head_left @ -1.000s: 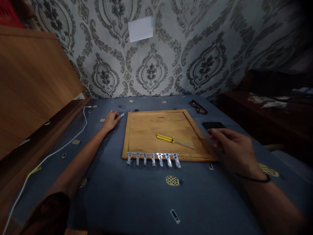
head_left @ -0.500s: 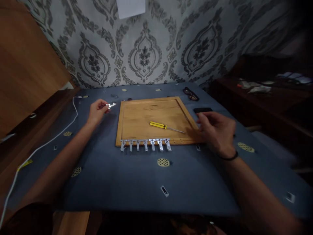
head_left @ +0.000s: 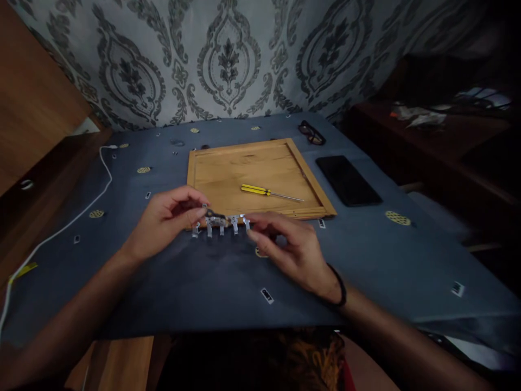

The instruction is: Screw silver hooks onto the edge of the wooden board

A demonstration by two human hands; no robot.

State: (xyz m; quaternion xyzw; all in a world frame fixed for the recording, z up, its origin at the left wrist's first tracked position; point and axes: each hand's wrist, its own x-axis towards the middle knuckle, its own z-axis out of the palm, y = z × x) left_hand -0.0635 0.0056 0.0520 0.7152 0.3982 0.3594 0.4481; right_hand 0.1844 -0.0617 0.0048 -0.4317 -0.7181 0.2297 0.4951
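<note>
My left hand (head_left: 169, 220) pinches a small metal clip (head_left: 216, 215) between thumb and fingers, above the front edge of a wooden framed board (head_left: 232, 163). In this view the clip looks dark and slightly blurred. My right hand (head_left: 291, 247) is to its right, thumb and forefinger a little apart, around the right end of the row of clips. Several silvery metal clips (head_left: 235, 225) line the board's front rail and hang over it; my fingers and the held clip hide some of them. A screwdriver (head_left: 255, 189) with a yellow handle lies on the board.
Right of the board lies a black phone (head_left: 348, 180), with dark-framed glasses (head_left: 312, 132) behind it. A white cable (head_left: 77, 231) runs along the left of the blue tablecloth (head_left: 195, 293). Patterned wallpaper closes off the back; a wooden panel (head_left: 36, 92) stands at left.
My left hand has brought the clip rightward to the board's front edge. My right hand has moved left from beside the phone to the row of clips. The view has tilted down.
</note>
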